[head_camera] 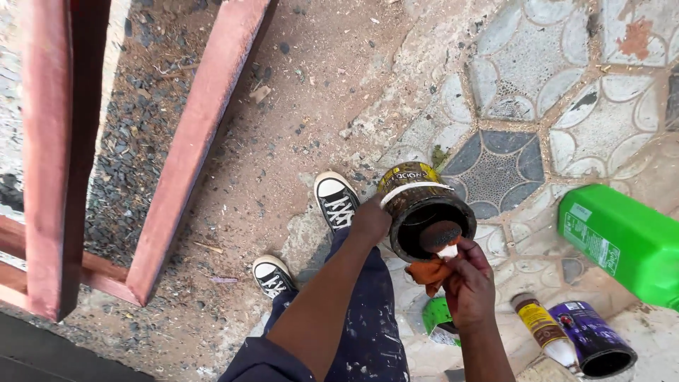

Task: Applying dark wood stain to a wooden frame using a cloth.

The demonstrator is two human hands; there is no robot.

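1. A round dark metal tin with a yellow label and a pale band under its rim (423,209) is held up in the air, above the patterned paving, tilted so its open mouth faces the person.
2. The left hand (370,221) clasps the tin's side, fingers wrapped around it, apparently to steady the tilt.
3. The right hand (468,283), just below the tin's mouth, pinches a sponge-like dark-topped pad (442,237) and an orange cloth (430,271); the pad sits at the opening, as if loading it.
4. Below the tin stand two black-and-white sneakers (337,200).
5. Right of the tin lie a green plastic jug (622,240), a purple can (590,339) and a yellow-labelled tube (543,329).
6. Left of the tin stands a reddish painted wooden frame (187,152).
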